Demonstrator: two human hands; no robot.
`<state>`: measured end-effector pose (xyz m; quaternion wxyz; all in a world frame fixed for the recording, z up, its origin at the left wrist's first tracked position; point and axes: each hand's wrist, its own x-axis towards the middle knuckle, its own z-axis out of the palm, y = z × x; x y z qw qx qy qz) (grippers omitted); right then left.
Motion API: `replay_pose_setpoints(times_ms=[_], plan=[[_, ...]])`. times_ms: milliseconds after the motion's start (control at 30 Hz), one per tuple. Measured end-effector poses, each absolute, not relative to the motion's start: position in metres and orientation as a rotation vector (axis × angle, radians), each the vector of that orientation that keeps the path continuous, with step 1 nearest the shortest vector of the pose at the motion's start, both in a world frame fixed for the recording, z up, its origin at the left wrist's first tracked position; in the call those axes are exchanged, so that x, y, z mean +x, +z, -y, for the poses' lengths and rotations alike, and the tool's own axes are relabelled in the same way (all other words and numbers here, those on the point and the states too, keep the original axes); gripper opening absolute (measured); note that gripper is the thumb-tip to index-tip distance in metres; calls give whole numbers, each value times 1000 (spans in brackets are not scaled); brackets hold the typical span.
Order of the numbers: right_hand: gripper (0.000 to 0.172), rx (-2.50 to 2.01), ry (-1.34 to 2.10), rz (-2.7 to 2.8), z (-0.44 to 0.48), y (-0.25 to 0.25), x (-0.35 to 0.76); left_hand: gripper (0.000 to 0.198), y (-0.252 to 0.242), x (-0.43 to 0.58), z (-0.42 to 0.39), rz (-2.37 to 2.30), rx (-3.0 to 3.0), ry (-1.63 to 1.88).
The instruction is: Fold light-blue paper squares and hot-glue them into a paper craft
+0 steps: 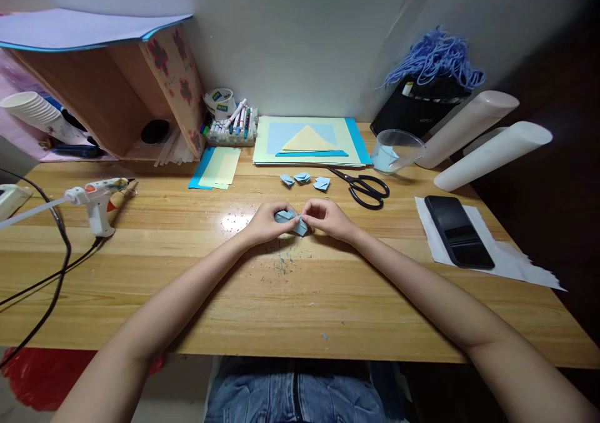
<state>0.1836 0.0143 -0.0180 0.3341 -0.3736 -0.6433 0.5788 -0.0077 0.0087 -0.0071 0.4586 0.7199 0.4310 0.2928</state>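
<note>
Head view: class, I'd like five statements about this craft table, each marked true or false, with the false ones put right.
1. The left hand grips a grey-blue folded paper piece. True.
2. Three small light-blue folded papers lie near metal scissors with black looped handles. True.
3. The scissors are in the right hand. False: they lie on the light-brown wooden table; the right hand has its fingertips at the grey-blue piece.
4. A black rectangular phone rests on white paper. True.
5. A white plastic glue gun is beside the phone. False: it is toward the table's left end, far from the phone.
</note>
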Motion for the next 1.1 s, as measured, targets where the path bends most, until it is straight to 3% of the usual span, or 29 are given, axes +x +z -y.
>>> replay_pose_setpoints(times_ms=[1100], plan=[[22,-1071,1412,1764,-12,-19,182,30,-4,-6,-8,-1008,1836,648]])
